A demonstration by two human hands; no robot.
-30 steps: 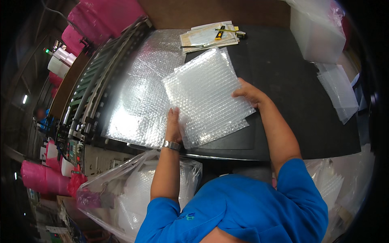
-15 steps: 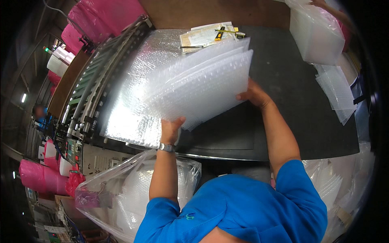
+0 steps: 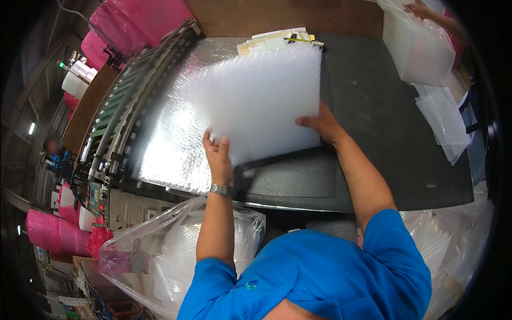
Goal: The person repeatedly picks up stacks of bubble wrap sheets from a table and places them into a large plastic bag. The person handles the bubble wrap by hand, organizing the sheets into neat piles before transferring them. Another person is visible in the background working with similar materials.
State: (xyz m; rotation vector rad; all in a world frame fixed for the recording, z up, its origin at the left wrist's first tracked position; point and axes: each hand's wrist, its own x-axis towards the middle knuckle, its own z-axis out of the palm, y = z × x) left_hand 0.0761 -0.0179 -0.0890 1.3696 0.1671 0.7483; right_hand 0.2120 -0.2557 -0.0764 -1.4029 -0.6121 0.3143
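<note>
Translucent bubble-wrap stack [image 3: 264,98], one, was held between the table's [image 3: 394,122] front and back edges, right hand [image 3: 324,125] clamped on it, left hand [image 3: 217,154] at its corner, grip unclear, one paper pile [image 3: 253,47] behind.

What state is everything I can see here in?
Translucent rectangular bubble-wrap sheeting: held up, tilted, slightly blurred.
Right bare hand: gripping its right edge.
Left bare hand: at its lower left, grip unclear.
Shiny silver bubble-wrap sheet: flat on the black table.
Small green lamp: lit.
Clear plastic bag: holding bubble-wrap pieces.
</note>
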